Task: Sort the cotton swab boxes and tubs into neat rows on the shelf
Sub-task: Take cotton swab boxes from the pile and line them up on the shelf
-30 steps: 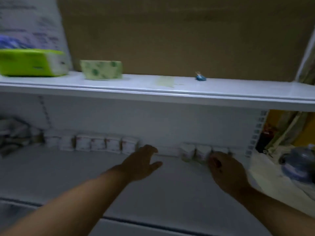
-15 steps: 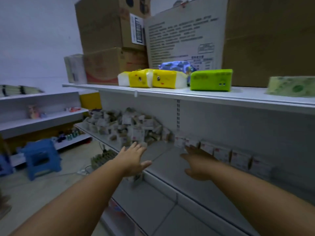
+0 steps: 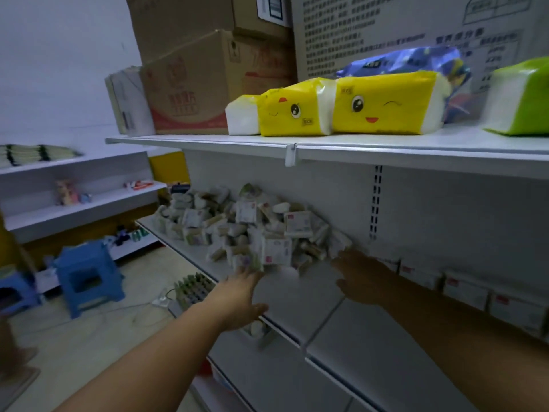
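A jumbled heap of cotton swab boxes and tubs (image 3: 246,227) covers the left part of the white middle shelf (image 3: 300,295). Along the shelf's back wall to the right stands a neat row of white swab boxes (image 3: 463,289). My left hand (image 3: 240,295) reaches out flat with straight fingers, its tips at the near edge of the heap, holding nothing. Just right of the heap, my right hand (image 3: 362,281) hovers over the shelf with fingers spread and empty, near the row's left end.
The top shelf (image 3: 356,147) carries yellow tissue packs (image 3: 341,108), a green pack (image 3: 523,99) and cardboard cartons (image 3: 208,69). A blue stool (image 3: 86,272) stands on the floor to the left, near other white shelves (image 3: 74,203). A lower shelf (image 3: 297,379) lies below.
The view has swung left from the tidy row to the messy heap. Both hands moved with it and now reach toward the heap, still holding nothing.
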